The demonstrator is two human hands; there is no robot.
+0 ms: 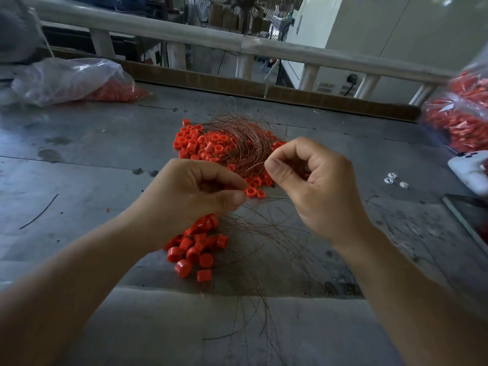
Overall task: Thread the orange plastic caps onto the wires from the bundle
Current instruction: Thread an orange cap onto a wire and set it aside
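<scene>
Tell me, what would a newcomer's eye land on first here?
The bright orange caps heaped mid-table, tangled with a nest of copper wires. In front, the left hand and right hand pinch fine strands, one cap at the left fingertips. Clear bags of more orange pieces sit at both far sides.

- One cap [251, 191]: a small orange plastic ring, open end facing me, pinched at the fingertips of my left hand [200, 191].
- Far caps [203, 143]: a loose orange heap on the table beyond my hands, many with open ends up.
- Near caps [196, 247]: a smaller heap under my left wrist, mostly showing closed ends.
- Bundle [245, 138]: fine copper-coloured wires in a curved sheaf lying over the far caps; my right hand [311, 186] pinches its near end.
- Loose wires [264, 233]: thin strands fanning towards me between my arms.
</scene>
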